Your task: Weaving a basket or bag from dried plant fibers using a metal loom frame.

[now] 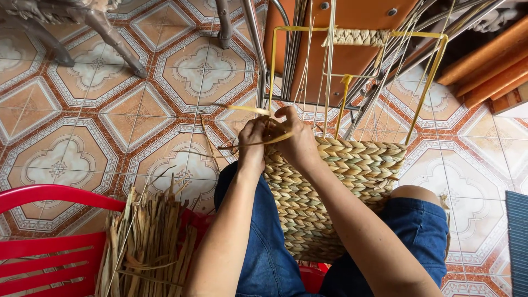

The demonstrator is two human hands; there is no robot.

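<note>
A half-woven straw basket [335,181] rests on my lap, its braided wall built on a yellow wire frame [429,71]. Thin upright wires rise from the woven part. My left hand [252,140] and my right hand [294,137] meet at the basket's left upper corner. Both pinch a flat dried straw strand [247,110] that bends around the frame there. My forearms cross over my blue denim shorts [264,247]. A short braided band [357,37] sits at the top of the frame.
A bundle of dried straw [146,242] lies on a red plastic chair [49,242] at the lower left. Metal chair legs [115,38] and an orange seat [341,33] stand ahead on the patterned tile floor [137,115]. Orange wooden bars [489,66] lean at the right.
</note>
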